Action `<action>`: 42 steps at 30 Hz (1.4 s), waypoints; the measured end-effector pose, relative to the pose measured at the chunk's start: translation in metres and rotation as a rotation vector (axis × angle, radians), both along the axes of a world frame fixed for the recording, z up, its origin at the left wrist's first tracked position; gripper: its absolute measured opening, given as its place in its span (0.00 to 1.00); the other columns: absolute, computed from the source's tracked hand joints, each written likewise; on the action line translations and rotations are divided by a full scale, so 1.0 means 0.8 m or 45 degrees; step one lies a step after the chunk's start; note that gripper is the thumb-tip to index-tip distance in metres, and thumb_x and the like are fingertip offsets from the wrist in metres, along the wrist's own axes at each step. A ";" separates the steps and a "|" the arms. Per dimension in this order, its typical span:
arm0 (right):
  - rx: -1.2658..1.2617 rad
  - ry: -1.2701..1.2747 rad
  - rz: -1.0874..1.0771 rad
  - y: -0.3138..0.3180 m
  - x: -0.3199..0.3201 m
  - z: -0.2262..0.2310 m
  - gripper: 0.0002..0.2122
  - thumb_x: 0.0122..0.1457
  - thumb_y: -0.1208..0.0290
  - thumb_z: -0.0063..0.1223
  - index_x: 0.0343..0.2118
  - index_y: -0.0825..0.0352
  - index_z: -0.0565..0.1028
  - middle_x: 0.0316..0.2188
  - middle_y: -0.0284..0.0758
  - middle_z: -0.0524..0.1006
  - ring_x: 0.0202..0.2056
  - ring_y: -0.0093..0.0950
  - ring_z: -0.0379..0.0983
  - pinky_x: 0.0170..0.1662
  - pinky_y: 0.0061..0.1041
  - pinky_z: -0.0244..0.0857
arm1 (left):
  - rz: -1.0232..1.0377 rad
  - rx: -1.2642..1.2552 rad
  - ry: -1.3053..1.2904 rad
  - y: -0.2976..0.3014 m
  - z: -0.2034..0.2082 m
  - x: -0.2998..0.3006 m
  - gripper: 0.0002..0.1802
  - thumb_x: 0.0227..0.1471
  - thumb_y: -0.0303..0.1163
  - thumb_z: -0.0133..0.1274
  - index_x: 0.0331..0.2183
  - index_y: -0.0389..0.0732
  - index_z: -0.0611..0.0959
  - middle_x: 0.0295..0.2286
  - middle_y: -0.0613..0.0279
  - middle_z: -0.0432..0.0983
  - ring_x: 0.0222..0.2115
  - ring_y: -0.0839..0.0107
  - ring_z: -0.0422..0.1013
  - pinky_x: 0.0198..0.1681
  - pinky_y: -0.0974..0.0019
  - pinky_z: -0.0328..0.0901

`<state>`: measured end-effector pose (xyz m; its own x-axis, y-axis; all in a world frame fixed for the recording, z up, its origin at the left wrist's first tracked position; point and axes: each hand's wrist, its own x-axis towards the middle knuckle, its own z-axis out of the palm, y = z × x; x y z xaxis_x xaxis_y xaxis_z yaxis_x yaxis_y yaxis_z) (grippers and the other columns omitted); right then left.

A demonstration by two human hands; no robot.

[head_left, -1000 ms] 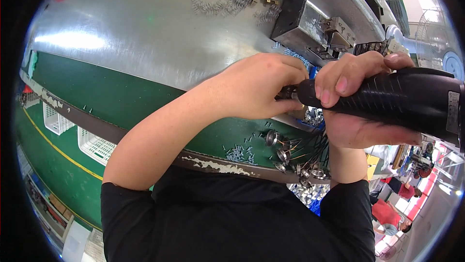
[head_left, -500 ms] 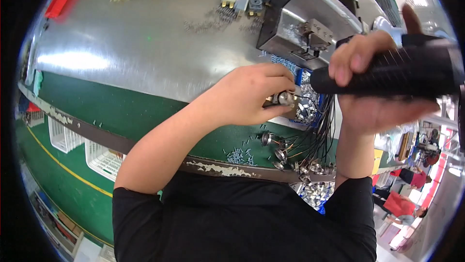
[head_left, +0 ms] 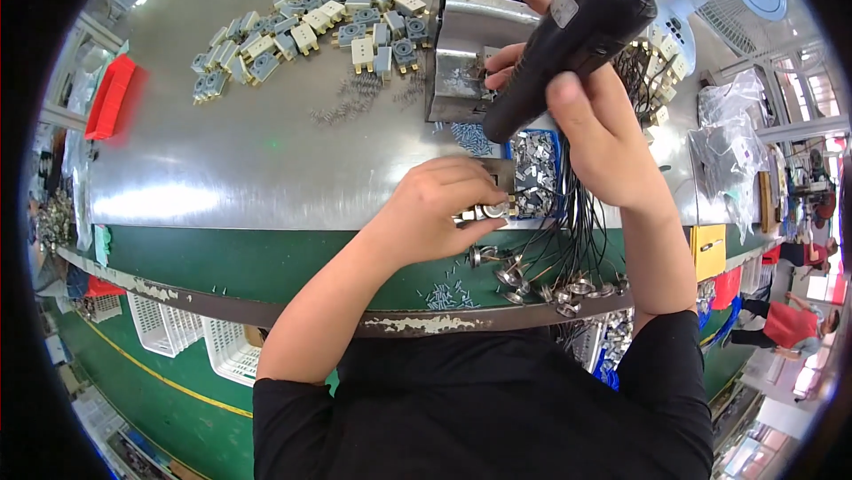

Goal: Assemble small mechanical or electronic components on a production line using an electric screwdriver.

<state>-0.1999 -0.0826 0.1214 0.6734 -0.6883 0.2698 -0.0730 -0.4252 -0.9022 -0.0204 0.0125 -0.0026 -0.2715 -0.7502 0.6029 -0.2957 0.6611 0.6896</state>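
Note:
My left hand [head_left: 437, 207] is closed around a small round silver metal part [head_left: 492, 211], pinched between thumb and fingers at a metal block; the fingers hide much of it. My right hand [head_left: 614, 138] grips a black electric screwdriver [head_left: 561, 36] slantwise, thumb across its body. The screwdriver's lower end points toward the left hand, a short way above it. Beside the left fingertips lies a blue tray [head_left: 558, 165] of small metal pieces. Light-blue screws [head_left: 475, 138] lie beyond it. Nearer me rest several round metal parts [head_left: 509, 272] on black wires [head_left: 581, 205].
A steel box-shaped fixture [head_left: 457, 81] stands behind the hands. Grey and white plug-like parts [head_left: 306, 36] and small springs [head_left: 351, 97] spread over the steel bench. Loose screws [head_left: 448, 296] lie on the green strip near the edge. A red bin [head_left: 112, 98] stands far left.
The screwdriver has swung from nearly level to a steeper slant, its lower end moving closer to my left hand. The view has shifted, showing more of the bench. My left hand keeps its grip.

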 end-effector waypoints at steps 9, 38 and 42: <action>-0.515 1.052 0.379 0.037 -0.042 0.009 0.22 0.55 0.60 0.67 0.48 0.72 0.79 0.40 0.47 0.81 0.44 0.48 0.79 0.47 0.43 0.73 | 0.198 -0.141 0.018 0.014 0.001 -0.010 0.19 0.40 0.27 0.75 0.37 0.38 0.86 0.34 0.54 0.84 0.35 0.56 0.81 0.40 0.57 0.75; -1.311 0.119 -0.813 -0.045 -0.106 -0.031 0.10 0.62 0.64 0.58 0.32 0.68 0.78 0.24 0.37 0.79 0.25 0.38 0.77 0.31 0.34 0.70 | 0.125 -0.059 0.116 0.042 0.022 -0.010 0.24 0.47 0.37 0.73 0.41 0.32 0.82 0.31 0.56 0.85 0.31 0.65 0.83 0.36 0.65 0.75; -1.229 0.597 -1.296 -0.136 -0.133 -0.014 0.17 0.62 0.55 0.62 0.29 0.67 0.78 0.22 0.41 0.78 0.25 0.43 0.75 0.29 0.37 0.66 | -0.027 -0.199 0.064 0.035 0.020 -0.018 0.16 0.47 0.33 0.70 0.36 0.35 0.85 0.27 0.59 0.84 0.23 0.65 0.79 0.28 0.66 0.73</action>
<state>-0.3064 -0.1914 0.1098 0.1752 -0.5922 0.7865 -0.8991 -0.4218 -0.1173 -0.0345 0.0406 0.0133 -0.2525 -0.6410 0.7248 -0.2482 0.7669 0.5918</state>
